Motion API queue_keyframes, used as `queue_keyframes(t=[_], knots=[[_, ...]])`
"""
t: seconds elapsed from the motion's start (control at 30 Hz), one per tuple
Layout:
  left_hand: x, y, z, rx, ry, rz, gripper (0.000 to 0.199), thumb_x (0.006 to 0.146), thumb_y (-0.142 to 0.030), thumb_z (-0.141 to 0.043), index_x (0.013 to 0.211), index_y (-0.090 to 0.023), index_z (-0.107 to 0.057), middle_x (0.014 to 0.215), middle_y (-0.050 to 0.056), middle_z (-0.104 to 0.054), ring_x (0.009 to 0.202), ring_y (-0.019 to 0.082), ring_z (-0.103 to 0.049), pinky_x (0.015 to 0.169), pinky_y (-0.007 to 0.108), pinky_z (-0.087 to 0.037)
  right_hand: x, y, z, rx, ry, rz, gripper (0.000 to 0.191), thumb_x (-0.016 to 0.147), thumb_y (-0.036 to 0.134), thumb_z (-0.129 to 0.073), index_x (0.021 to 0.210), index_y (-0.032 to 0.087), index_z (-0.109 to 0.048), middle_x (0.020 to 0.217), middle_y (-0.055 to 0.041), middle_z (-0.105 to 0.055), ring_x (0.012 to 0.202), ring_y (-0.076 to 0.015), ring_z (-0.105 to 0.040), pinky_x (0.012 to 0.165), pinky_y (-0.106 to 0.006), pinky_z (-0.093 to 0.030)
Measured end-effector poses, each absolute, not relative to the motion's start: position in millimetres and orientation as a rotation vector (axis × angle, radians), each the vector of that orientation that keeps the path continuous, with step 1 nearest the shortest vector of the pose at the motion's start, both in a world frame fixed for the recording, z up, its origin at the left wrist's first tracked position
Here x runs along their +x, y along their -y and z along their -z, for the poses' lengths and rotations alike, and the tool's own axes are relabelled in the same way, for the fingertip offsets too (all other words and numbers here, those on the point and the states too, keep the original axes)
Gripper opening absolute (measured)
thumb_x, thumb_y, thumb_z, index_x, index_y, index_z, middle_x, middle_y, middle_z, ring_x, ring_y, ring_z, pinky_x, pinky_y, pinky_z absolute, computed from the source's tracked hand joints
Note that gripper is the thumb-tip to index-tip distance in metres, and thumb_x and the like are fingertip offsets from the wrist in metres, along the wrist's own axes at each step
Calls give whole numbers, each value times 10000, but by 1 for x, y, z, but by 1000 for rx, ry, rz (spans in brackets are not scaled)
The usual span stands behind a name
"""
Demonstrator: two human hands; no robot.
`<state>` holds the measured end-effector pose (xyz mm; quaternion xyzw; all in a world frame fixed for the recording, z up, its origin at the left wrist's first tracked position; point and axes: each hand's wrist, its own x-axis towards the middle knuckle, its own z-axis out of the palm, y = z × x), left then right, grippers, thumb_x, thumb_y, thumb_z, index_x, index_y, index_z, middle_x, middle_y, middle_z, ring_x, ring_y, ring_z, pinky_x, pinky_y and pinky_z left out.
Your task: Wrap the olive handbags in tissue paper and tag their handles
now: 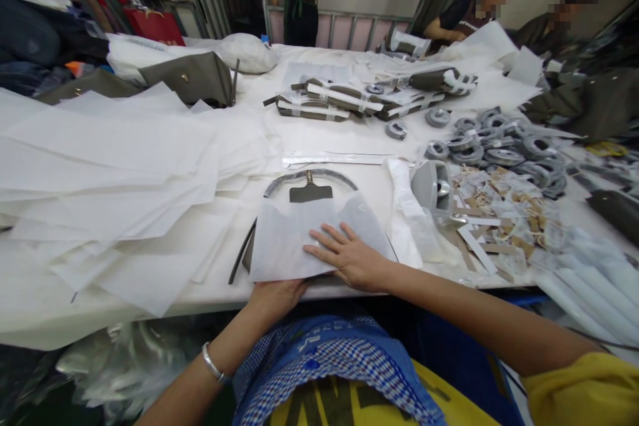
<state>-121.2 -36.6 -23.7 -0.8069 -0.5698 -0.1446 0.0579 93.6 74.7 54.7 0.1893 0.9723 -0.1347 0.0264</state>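
In front of me on the table lies a dark olive handbag (310, 194), its wrapped handle (279, 180) arched away from me. A sheet of white tissue paper (284, 233) covers most of the bag; a flap with a metal clasp shows above it. My right hand (352, 256) rests flat on the paper with its fingers spread. At the near edge, my left hand (279, 296) reaches under the paper and bag. Its fingers are hidden there.
Loose paper sheets (124, 173) spread over the left side. To the right are a tape dispenser (430, 188), tags in small bags (509, 213) and coiled grey straps (499, 143). Wrapped olive pieces (329, 103) lie farther back. Several people are beyond the table.
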Motion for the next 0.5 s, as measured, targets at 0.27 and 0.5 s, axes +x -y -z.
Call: queue_keyframes(t=[0.27,0.5], knots=[[-120,52,-27,-2588,1650,366,446,933,-195,-508,1376,-241,-529,1341,137,-611,1197,331,-605,968,509,-534,93,-79,-44,603,-3092,416,574,998,450,-436,1535,320,-276,1616,-75,-256,1478,-348,-206,1158,-644,-163],[-102,37,-92,-2664,1729,813,333,994,-297,-465,1303,-219,-561,1149,54,-725,970,173,-707,858,296,-583,95,-76,-34,589,-3135,437,538,1005,440,-423,1515,296,-327,1616,-75,-254,1490,-339,-180,1170,-636,-138]])
